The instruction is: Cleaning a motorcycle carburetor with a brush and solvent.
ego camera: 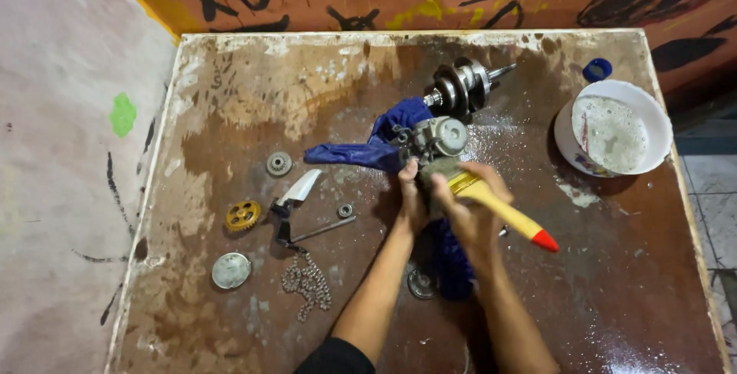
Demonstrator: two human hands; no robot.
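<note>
My left hand (411, 193) grips the small grey engine part (439, 140), fingers wrapped under it, mid-table on the blue cloth (361, 151). My right hand (472, 209) is curled tight around the yellow-handled brush (507, 216), bristle end against the part. The crankshaft (461, 86) lies just behind.

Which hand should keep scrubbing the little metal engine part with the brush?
The right hand, probably. It already grips the yellow-handled brush with the bristles against the metal engine part, while the left hand steadies that part from below over the blue cloth.
</note>
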